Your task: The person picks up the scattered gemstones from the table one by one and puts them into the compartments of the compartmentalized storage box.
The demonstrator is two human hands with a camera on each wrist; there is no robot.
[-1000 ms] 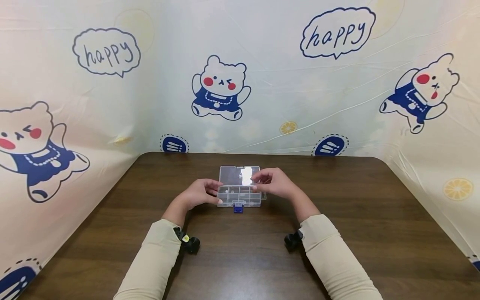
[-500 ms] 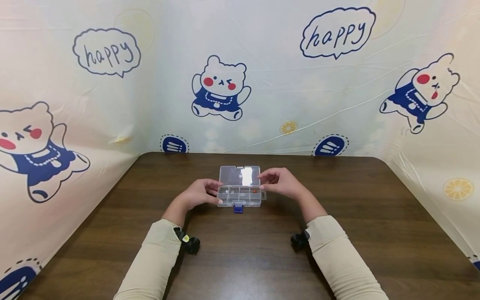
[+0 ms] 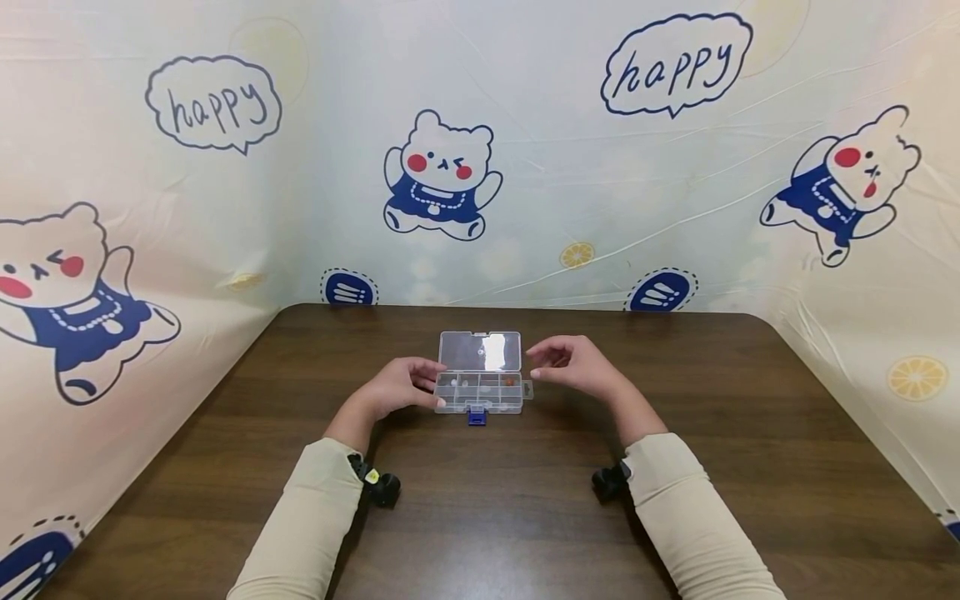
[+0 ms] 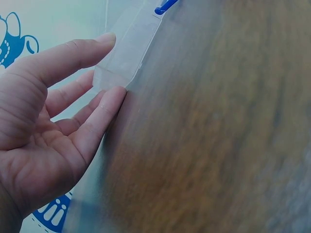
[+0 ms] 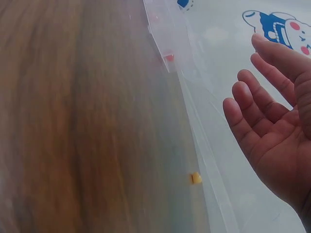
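A clear plastic compartment box [image 3: 478,407] lies on the table with its transparent lid [image 3: 461,350] raised at the back and a blue clasp [image 3: 477,416] at the front. A small orange-red piece [image 3: 509,382] sits in the back right compartment; the right wrist view shows it through the wall. Little whitish pieces [image 3: 459,383] lie in compartments at the back left. My left hand [image 3: 397,387] holds the box's left end between thumb and fingers. To the right of the box, my right hand [image 3: 573,364] hovers apart from it, fingers loosely bent and holding nothing.
The brown wooden table [image 3: 480,517] runs back to a printed curtain [image 3: 525,167] with bears and lettering. A clear hanging tab [image 3: 528,390] sticks out from the box's right side. Dark wrist cameras [image 3: 385,491] sit at both cuffs.
My right hand has drawn back to the right, from over the box to beside it. The orange-red piece has come into view in the back right compartment. My left hand stays put.
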